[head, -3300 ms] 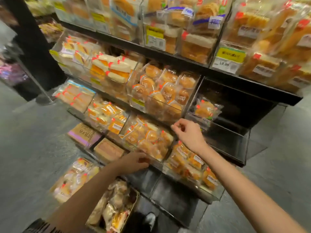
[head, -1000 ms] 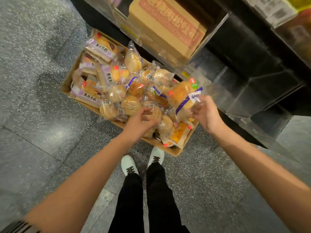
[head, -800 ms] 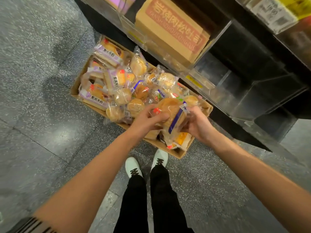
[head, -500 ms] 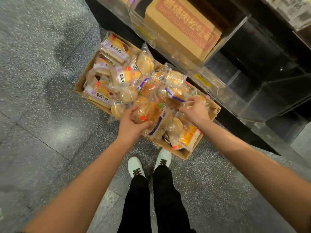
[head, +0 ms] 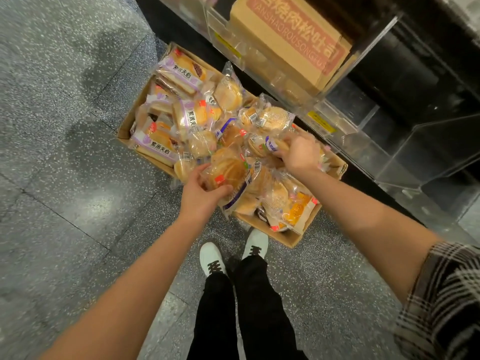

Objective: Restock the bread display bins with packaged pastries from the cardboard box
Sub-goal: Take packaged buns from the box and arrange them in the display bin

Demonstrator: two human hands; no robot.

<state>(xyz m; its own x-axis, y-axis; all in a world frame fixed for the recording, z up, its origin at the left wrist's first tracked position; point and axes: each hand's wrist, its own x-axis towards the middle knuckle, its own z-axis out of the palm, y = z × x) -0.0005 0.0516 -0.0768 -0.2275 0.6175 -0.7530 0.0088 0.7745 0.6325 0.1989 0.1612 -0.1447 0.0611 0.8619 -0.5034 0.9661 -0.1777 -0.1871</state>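
An open cardboard box (head: 288, 236) lies on the floor, heaped with several clear-wrapped pastries. My left hand (head: 201, 193) grips a round golden bun in a packet with a blue stripe and red sticker (head: 228, 172), just above the heap's near side. My right hand (head: 298, 152) reaches into the middle of the box and pinches another blue-striped packet (head: 262, 146). Purple-labelled sandwich packets (head: 155, 144) fill the box's left end. Clear display bins (head: 428, 154) stand just beyond the box.
A brown carton with red lettering (head: 293, 40) sits inside a clear bin above the box. My white shoes (head: 235, 253) stand on the grey speckled floor (head: 65, 178) right in front of the box. Dark shelving runs along the right.
The view dropped from the shelves to the box. My right hand passed the striped bun packet to my left hand, then reached back into the heap and took hold of another packet.
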